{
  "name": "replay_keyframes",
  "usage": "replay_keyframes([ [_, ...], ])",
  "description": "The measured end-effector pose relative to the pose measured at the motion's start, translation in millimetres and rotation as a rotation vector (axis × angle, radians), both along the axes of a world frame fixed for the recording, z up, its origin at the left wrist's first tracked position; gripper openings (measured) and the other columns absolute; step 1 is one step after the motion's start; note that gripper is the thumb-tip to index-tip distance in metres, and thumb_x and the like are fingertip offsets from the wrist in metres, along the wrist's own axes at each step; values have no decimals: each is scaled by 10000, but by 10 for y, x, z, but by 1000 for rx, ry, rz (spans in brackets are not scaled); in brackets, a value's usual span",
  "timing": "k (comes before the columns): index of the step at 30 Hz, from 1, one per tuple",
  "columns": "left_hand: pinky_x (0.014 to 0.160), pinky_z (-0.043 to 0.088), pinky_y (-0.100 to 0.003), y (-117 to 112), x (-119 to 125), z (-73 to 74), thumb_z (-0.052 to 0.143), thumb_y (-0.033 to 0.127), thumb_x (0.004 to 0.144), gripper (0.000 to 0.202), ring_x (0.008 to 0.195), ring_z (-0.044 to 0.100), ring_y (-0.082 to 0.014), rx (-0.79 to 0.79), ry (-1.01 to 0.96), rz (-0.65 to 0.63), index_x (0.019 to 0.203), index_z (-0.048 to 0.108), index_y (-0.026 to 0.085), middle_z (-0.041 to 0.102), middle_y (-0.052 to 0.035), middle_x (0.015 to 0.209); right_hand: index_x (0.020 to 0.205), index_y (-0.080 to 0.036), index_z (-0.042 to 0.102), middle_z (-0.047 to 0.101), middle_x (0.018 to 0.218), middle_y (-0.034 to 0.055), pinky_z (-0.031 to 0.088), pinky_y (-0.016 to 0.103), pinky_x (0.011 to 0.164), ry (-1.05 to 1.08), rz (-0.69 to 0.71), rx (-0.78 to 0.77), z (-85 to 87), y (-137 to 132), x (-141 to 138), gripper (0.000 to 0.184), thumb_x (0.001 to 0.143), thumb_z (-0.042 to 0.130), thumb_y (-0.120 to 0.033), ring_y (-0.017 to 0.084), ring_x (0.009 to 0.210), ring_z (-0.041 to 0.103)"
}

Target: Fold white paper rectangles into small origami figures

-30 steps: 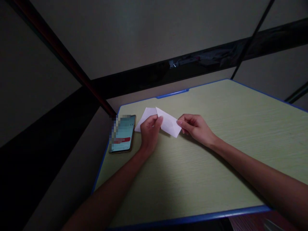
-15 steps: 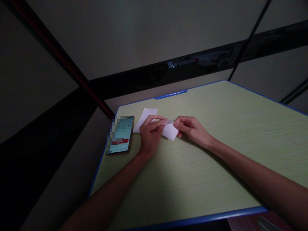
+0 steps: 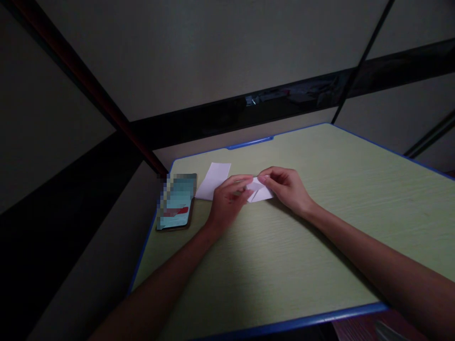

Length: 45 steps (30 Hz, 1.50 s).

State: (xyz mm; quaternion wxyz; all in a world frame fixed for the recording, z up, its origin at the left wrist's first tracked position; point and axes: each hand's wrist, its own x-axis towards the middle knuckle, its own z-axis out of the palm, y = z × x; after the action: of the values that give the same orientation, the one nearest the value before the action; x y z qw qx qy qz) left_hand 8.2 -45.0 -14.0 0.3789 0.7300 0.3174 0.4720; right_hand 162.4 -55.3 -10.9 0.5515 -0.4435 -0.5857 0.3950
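Head view, dim light. Nearest is the blue front edge of the table (image 3: 270, 265), a pale green wood-grain top. Both bare forearms come in over that edge, left from bottom left, right from bottom right, and meet past the middle of the top.

Left hand (image 3: 225, 201): knuckles up, fingers curled forward, fingertips (image 3: 246, 183) closed on the left end of the small folded paper (image 3: 261, 193). Right hand (image 3: 287, 187): thumb and forefinger pinched shut on the paper's top right part, other fingers curled behind it. So both hands grip the same white piece, and it sits between the fingertips, low over the tabletop. Cannot tell if its lower edge touches the surface. A crease shows across it.

Left of the left hand, near the table's left edge, a phone (image 3: 176, 201) lies flat, screen lit, partly pixelated. Just beyond it and beside it, a flat white sheet (image 3: 213, 180) lies on the top, apart from the folded piece, with the left hand covering its near right corner.

Farther back, a blue strip (image 3: 250, 141) runs along the far table edge. Behind are a grey wall and dark bars.
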Motion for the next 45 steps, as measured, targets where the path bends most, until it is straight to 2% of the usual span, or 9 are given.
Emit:
replay_keyframes([
  [4, 476, 469, -177, 41, 6, -2, 602, 190, 615, 152, 679, 530, -94, -101, -36, -17, 762, 626, 155, 571, -62, 945, 668, -112, 573, 519, 557, -11, 310, 206, 443, -5, -7, -7, -7, 19, 10, 118, 647, 569, -228, 61, 479, 417],
  [9, 412, 441, -166, 50, 17, 13, 635, 175, 550, 111, 538, 523, -64, -384, -77, -100, 616, 562, 121, 579, -25, 744, 723, -132, 541, 508, 523, -36, 323, 199, 417, 64, 40, -46, -39, 35, 18, 179, 591, 623, -221, 59, 442, 425],
  [11, 400, 428, -156, 46, 25, 14, 633, 167, 546, 100, 502, 516, -55, -439, -69, -107, 571, 551, 114, 567, -7, 671, 714, -140, 520, 520, 525, -37, 329, 198, 417, 84, 44, -52, -42, 30, 13, 210, 561, 646, -208, 61, 442, 436],
  [16, 425, 426, -153, 45, 38, 13, 608, 171, 575, 77, 476, 503, -43, -420, -81, -13, 557, 566, 108, 578, 1, 609, 653, -135, 508, 537, 538, -25, 328, 197, 428, 113, 94, -81, -32, 12, -6, 185, 547, 650, -187, 57, 450, 447],
  [19, 424, 421, -155, 55, 37, 11, 600, 178, 584, 80, 458, 495, -43, -392, -93, 74, 560, 566, 110, 578, 8, 570, 670, -135, 516, 541, 543, -22, 325, 203, 443, 125, 136, -99, -27, 8, -12, 154, 573, 626, -182, 61, 462, 454],
  [23, 409, 405, -154, 66, 31, 8, 595, 175, 590, 84, 428, 480, -42, -360, -84, 129, 547, 553, 116, 550, 30, 504, 689, -132, 545, 554, 550, -15, 327, 217, 454, 125, 156, -125, -17, 5, -19, 103, 611, 590, -182, 66, 467, 454],
  [30, 401, 393, -156, 53, 38, 2, 579, 180, 606, 108, 435, 482, -49, -318, -69, 168, 541, 513, 126, 545, 31, 508, 678, -117, 584, 594, 584, 9, 355, 226, 481, 110, 116, -164, 4, 2, -26, 108, 594, 608, -181, 78, 495, 485],
  [37, 414, 392, -175, 51, 43, -28, 572, 201, 615, 122, 459, 482, -62, -247, -28, 190, 543, 497, 136, 529, 25, 527, 664, -113, 590, 589, 565, 6, 335, 219, 459, 42, 62, -196, 8, -10, -27, 135, 571, 620, -205, 70, 468, 461],
  [45, 456, 398, -194, 37, 33, -44, 567, 221, 621, 120, 504, 488, -78, -184, 20, 230, 559, 502, 140, 526, 17, 551, 707, -109, 597, 573, 516, -14, 316, 209, 459, 47, 107, -259, 17, -10, -8, 179, 571, 629, -221, 62, 452, 443],
])
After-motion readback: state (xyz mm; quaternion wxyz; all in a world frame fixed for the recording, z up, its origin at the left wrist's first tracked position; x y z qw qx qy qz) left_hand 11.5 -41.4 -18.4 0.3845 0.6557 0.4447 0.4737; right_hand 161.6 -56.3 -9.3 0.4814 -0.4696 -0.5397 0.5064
